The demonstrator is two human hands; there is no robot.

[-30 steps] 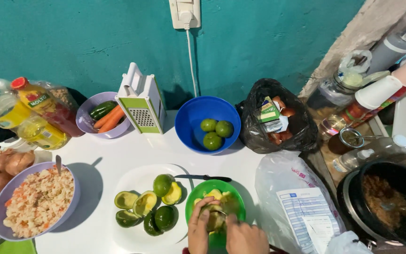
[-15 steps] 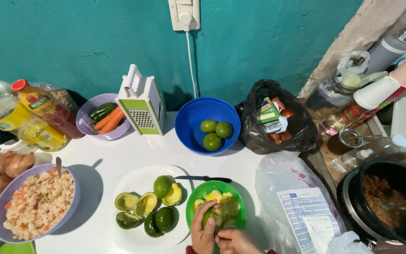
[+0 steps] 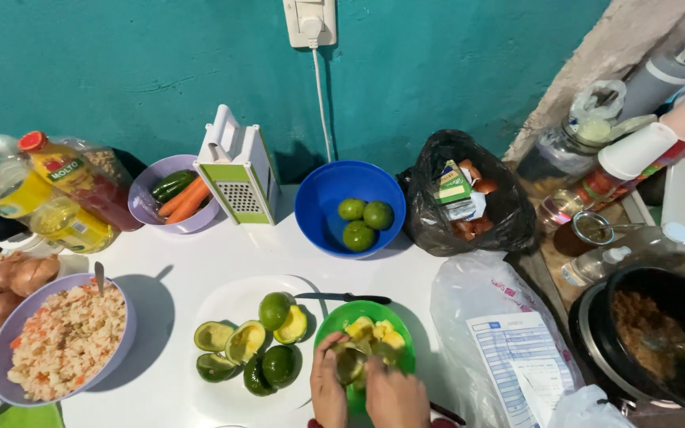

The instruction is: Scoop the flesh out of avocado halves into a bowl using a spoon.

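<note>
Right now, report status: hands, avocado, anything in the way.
Left hand and right hand both on avocado half over green bowl. Knife lies just behind the bowl.

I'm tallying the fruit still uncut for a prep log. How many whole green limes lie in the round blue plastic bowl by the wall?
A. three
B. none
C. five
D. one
A: three whole green limes sit clustered in the round blue plastic bowl, behind the green bowl over which both hands work.
</note>
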